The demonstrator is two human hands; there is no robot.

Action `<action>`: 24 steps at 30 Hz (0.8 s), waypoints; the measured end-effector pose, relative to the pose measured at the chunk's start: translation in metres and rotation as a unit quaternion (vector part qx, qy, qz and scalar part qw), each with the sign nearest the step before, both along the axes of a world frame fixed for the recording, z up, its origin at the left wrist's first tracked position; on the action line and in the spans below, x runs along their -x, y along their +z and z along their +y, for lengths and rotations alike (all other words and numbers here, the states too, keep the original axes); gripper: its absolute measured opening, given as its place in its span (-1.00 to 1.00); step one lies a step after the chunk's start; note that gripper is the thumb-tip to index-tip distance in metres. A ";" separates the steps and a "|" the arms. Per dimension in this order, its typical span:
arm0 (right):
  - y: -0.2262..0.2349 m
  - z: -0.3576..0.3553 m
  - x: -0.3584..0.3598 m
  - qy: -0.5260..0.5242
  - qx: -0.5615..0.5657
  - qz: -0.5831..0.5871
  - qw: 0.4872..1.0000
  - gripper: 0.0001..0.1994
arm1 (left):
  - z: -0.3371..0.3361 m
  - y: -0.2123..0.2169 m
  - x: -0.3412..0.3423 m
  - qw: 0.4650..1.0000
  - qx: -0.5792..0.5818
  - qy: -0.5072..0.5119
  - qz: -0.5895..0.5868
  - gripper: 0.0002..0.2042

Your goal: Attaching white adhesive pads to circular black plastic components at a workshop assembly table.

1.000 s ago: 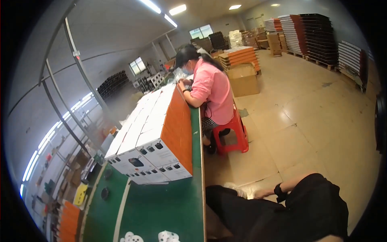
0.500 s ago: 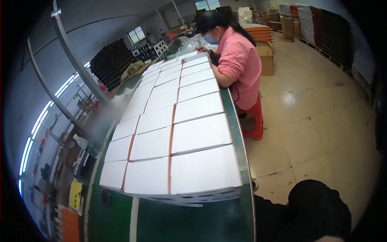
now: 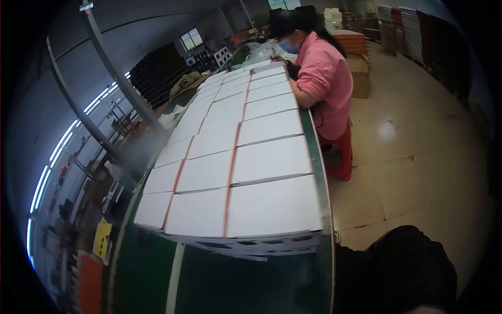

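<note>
Neither of my hands can be made out. A dim pale patch touches the lower edge beside my dark-clothed knee (image 3: 408,261), too little of it to identify. In front of me, white cardboard boxes (image 3: 274,206) stand in three close rows along a green-topped table (image 3: 144,269). Orange strips show in the gaps between rows. The near sides of the closest boxes have dark openings.
At the table's right side a co-worker in a pink top (image 3: 327,78) sits on a red stool (image 3: 342,157), hands near the far boxes. Clear plastic wrapping (image 3: 266,51) lies beyond. Stacked goods (image 3: 410,34) line the back right; a grey metal post (image 3: 115,68) rises at left.
The whole view has shifted, so boxes, table and co-worker appear farther right, and the nearest boxes sit slightly higher. The boxes keep their arrangement.
</note>
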State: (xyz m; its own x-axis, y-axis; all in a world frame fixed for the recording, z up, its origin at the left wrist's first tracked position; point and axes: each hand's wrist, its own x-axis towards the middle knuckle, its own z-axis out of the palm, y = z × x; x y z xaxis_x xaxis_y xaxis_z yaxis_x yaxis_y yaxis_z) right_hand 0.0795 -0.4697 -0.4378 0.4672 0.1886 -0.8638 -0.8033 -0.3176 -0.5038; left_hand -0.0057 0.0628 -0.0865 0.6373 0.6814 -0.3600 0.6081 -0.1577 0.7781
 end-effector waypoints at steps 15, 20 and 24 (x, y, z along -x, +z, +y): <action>0.309 -0.058 -0.027 0.063 -0.066 -0.667 0.740 -0.85 | -0.160 -0.005 -0.031 0.996 0.014 -0.083 0.028 -0.66; 0.356 0.000 -0.035 0.105 -0.099 -0.881 0.450 -0.85 | -0.208 0.001 -0.061 0.996 0.023 -0.058 0.058 -0.66; 0.342 0.042 -0.051 0.090 -0.248 -0.828 0.495 -0.78 | -0.241 0.000 -0.086 0.994 0.034 -0.044 0.097 -0.66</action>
State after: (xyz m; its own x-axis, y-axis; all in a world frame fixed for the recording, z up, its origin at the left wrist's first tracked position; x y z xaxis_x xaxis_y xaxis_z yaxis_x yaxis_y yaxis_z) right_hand 0.1303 -0.4280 -0.0954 0.3954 0.3529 0.8480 0.8596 0.1830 -0.4770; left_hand 0.0806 -0.1779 -0.0864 0.6070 0.5955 -0.5262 0.7344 -0.1675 0.6577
